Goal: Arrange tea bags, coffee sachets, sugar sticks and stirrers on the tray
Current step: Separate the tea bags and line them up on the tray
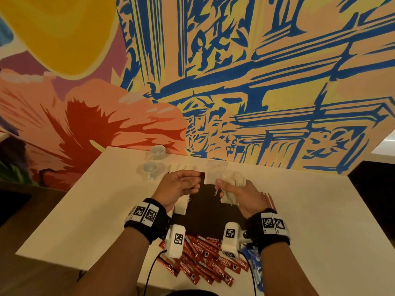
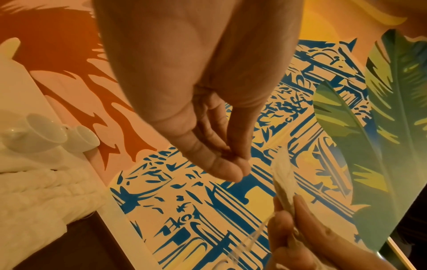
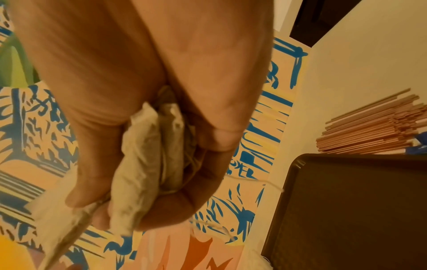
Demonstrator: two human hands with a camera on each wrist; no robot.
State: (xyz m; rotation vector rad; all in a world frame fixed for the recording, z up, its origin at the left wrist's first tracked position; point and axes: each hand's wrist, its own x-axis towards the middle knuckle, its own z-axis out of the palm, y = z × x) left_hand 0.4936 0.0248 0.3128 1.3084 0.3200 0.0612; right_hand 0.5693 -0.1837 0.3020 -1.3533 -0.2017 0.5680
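Note:
My right hand grips a bunch of tea bags over the far end of the dark brown tray. Its thumb and forefinger pinch one tea bag that sticks out to the left. In the right wrist view the bunch fills the palm of that hand, strings trailing. My left hand hovers palm up just left of that bag, fingers relaxed and empty; the left wrist view shows this hand apart from the bag. More tea bags lie on the tray's left side.
Red coffee sachets are heaped at the near table edge, blue sugar sticks to their right. Stirrers lie right of the tray. Two white cups stand at the back left, by the painted wall.

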